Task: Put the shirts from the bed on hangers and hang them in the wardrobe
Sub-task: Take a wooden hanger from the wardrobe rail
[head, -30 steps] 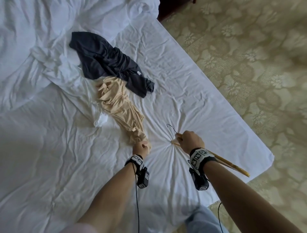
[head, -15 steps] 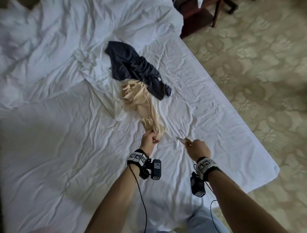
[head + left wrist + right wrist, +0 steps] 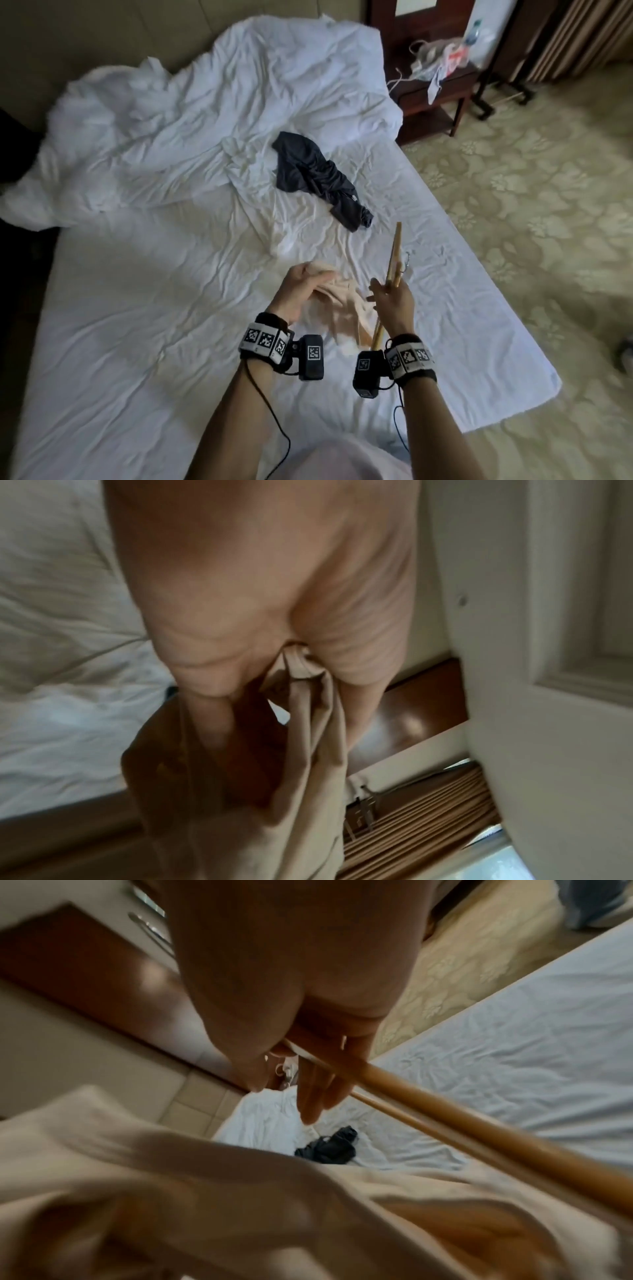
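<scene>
Above the bed [image 3: 144, 308], the left hand [image 3: 298, 294] grasps the beige shirt [image 3: 342, 308], bunched at three o'clock beside the right hand [image 3: 390, 303] clutching the wooden hanger [image 3: 496, 337], while the dark shirt [image 3: 318, 178] lies at twelve o'clock.

No readable words, brands or numbers show anywhere. The only markings are black-and-white square code patterns on the wrist bands [image 3: 265, 341] and wrist cameras [image 3: 311, 356].

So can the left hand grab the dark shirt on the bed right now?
Probably not yet. The left hand already grips the beige shirt, and the dark shirt lies further up the bed, apart from both hands. Nothing blocks the way, though.
</scene>
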Available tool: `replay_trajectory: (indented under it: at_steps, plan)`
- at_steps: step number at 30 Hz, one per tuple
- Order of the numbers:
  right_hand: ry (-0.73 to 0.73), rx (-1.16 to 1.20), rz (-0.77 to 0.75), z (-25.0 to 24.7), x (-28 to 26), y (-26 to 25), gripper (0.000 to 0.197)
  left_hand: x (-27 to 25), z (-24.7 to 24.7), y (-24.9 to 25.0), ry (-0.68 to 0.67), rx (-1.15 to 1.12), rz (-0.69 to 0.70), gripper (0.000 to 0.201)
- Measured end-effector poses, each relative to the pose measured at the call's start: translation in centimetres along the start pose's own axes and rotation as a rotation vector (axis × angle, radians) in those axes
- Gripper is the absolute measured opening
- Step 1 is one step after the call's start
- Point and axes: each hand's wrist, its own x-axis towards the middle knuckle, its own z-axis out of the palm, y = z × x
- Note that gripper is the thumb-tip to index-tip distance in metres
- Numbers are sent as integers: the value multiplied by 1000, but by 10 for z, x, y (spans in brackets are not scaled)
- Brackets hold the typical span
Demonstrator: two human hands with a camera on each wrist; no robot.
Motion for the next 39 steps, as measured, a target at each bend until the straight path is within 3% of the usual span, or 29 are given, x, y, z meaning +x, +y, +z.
replay_trajectory:
  at_steps: [4,8,11,15,17,20,24,27,29,30,32,34,39]
  plan:
    - [-42,71,-76,-7,-27,-11,43,-46,-6,46,27,19,154,23]
    - [-56,247,-335,-12,-89,-79,17,-93,-18,101,103,46,352,26]
    - [-129,375,-546,-18,-134,-127,18,-125,-26,133,181,11,493,20]
    - [-266,540,-628,-23,-183,-171,24,-159,-27,161,184,29,632,16]
    - [-317,546,-685,-23,-200,-184,7,-169,-25,169,195,49,663,21]
    - [-324,568,-710,-23,-213,-193,8,-180,-21,171,251,73,669,32]
    - [-335,561,-658,-34,-209,-200,26,-192,-17,161,277,109,656,49]
    - [-350,517,-655,-41,-201,-206,36,-193,-17,151,463,372,739,57]
    - [-343,472,-675,-46,-199,-210,29,-198,-16,148,653,580,878,43]
    - [-357,455,-692,-48,-199,-212,21,-203,-11,149,674,618,927,31]
    - [-371,427,-723,-52,-197,-215,20,-214,3,151,530,589,930,15]
    - [-401,450,-723,-54,-194,-216,33,-222,17,149,366,564,843,19]
    - [-470,380,-724,-61,-183,-219,41,-222,18,143,380,620,707,15]
